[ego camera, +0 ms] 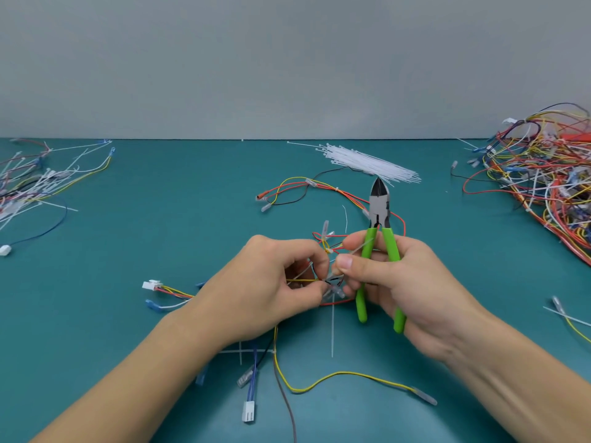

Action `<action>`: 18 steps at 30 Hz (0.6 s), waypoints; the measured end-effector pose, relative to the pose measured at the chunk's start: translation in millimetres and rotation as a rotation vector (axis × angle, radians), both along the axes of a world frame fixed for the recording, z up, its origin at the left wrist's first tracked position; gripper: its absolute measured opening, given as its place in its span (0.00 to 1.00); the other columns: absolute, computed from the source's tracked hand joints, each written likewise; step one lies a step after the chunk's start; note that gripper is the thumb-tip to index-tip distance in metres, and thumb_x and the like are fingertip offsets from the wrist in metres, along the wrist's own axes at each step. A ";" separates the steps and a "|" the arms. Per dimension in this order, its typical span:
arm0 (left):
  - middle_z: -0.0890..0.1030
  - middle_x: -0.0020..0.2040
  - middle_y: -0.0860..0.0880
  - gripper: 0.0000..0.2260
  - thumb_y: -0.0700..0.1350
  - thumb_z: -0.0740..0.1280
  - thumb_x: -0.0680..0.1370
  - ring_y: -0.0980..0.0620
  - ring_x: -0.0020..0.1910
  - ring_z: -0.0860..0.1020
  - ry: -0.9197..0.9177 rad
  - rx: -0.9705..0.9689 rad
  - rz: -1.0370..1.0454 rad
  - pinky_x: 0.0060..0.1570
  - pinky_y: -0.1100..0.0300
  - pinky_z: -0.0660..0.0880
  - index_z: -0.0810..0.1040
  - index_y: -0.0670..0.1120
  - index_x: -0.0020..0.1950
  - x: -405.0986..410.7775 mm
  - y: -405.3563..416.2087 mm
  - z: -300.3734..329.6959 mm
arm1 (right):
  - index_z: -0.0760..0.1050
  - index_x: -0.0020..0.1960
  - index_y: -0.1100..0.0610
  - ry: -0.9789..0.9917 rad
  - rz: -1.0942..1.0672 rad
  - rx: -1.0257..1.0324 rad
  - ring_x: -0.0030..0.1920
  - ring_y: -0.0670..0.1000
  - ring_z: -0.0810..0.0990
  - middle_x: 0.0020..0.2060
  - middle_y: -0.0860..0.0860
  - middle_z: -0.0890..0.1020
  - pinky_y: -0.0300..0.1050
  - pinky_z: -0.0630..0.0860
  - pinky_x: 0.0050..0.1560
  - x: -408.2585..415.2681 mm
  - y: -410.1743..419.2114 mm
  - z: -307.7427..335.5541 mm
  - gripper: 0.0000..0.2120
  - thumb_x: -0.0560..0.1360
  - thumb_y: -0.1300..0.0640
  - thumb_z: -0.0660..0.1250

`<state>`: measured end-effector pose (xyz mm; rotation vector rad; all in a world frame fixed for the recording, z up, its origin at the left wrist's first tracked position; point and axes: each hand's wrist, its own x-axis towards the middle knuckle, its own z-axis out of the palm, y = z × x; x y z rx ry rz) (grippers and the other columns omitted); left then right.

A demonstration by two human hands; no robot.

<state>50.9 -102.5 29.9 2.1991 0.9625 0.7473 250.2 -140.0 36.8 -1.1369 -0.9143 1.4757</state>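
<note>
The wire bundle [331,287] sits near the middle of the table [192,203], toward its near edge, pinched in the curled fingers of the left hand [271,282]. The right hand [406,282] pinches the cable tie [358,249] by its tail, its other fingers wrapped round the green cutters [379,203]. It would be best to pull that tail straight and snug, with the bundle held steady, before trimming near the head. The leads are thin, in red, yellow and black, with clear-sleeved terminals.

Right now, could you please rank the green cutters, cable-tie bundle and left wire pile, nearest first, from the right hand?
1. green cutters: held in the right hand.
2. cable-tie bundle: behind, mid-table.
3. left wire pile: far left.
</note>
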 end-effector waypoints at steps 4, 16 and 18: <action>0.81 0.34 0.48 0.04 0.43 0.75 0.77 0.46 0.33 0.75 -0.118 -0.169 0.021 0.36 0.53 0.74 0.83 0.48 0.44 0.0 2.7 0.9 | 0.87 0.42 0.52 0.046 -0.007 -0.006 0.32 0.52 0.76 0.38 0.59 0.80 0.45 0.80 0.38 2.8 2.5 0.4 0.09 0.62 0.61 0.79; 0.85 0.36 0.43 0.04 0.38 0.78 0.73 0.50 0.34 0.81 -0.328 -0.400 0.174 0.41 0.56 0.77 0.88 0.47 0.44 -0.4 8.5 -0.5 | 0.86 0.50 0.56 0.009 -0.004 0.008 0.38 0.53 0.80 0.44 0.59 0.86 0.48 0.82 0.43 5.7 1.3 1.3 0.08 0.74 0.54 0.73; 0.85 0.35 0.42 0.04 0.37 0.78 0.73 0.50 0.34 0.81 -0.389 -0.386 0.205 0.39 0.59 0.77 0.88 0.46 0.44 -3.3 10.7 0.1 | 0.86 0.52 0.57 0.088 0.106 -0.078 0.37 0.54 0.80 0.44 0.60 0.84 0.52 0.82 0.42 7.7 0.1 4.7 0.15 0.74 0.47 0.71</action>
